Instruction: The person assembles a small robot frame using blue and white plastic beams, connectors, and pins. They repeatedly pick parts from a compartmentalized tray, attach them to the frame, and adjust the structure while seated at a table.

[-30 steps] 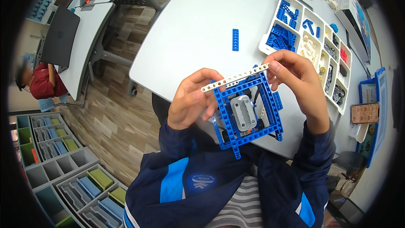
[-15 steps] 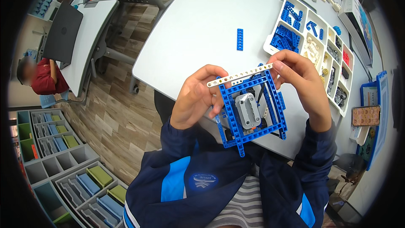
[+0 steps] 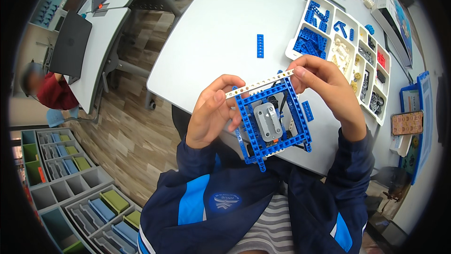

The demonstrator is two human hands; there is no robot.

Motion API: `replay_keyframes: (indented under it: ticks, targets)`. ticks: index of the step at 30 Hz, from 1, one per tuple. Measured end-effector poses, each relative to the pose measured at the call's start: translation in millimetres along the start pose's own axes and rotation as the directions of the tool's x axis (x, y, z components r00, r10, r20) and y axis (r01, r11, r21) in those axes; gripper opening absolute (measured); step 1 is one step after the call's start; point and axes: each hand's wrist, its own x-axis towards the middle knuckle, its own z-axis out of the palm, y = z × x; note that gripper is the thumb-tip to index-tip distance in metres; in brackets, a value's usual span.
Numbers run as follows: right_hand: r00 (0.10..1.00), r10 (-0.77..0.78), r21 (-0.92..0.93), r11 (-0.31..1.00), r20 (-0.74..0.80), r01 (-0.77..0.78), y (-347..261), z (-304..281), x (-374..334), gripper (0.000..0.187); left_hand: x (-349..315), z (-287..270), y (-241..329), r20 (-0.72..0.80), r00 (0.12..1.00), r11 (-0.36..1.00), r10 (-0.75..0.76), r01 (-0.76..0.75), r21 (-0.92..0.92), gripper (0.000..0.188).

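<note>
Both hands hold a blue construction-brick frame with a grey motor-like block inside it, above the table's near edge. Across its upper side lies a long white holed beam. My left hand is closed at the beam's left end, thumb near the tip, other fingers behind the frame's corner. The beam's right end is pinched between thumb and fingers of my right hand. Partly hidden inside the frame are dark cables and small parts. Whether the beam is fastened to the frame, I cannot tell.
A white sorting tray of blue, white, grey and red parts stands at right. Two blue pieces, a plate and another by the frame, lie on the table. A phone rests far right. Another person sits at left.
The frame and both hands have shifted slightly left, the frame also a little up. Both hands keep their hold at the white beam's ends. The view has moved slightly too.
</note>
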Motion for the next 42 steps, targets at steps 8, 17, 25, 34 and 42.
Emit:
replay_keyframes:
  ticks: [8,17,25,34,42]
  targets:
    - [0.994,-0.093,-0.142,0.986,-0.056,0.084,7,1,-3,0.021,-14,20,8,-0.164,0.951,0.862,0.264,-0.156,0.482,0.054]
    - [0.946,-0.289,-0.176,0.949,-0.148,0.263,11,11,0,0.026,-10,27,0,-0.049,0.720,0.386,0.692,-0.311,0.869,0.019]
    - [0.846,-0.487,-0.214,0.869,-0.216,0.445,0,18,-6,0.019,-14,42,5,-0.105,0.615,0.359,0.782,-0.306,0.882,0.020]
    - [0.717,-0.679,-0.096,0.733,-0.159,0.673,-41,30,-48,0.016,-45,69,19,-0.088,0.576,0.304,0.813,-0.291,0.907,0.022]
    - [0.557,-0.807,-0.218,0.590,-0.198,0.777,-54,38,-60,0.014,-46,82,16,-0.038,0.640,0.348,0.768,-0.366,0.863,0.033]
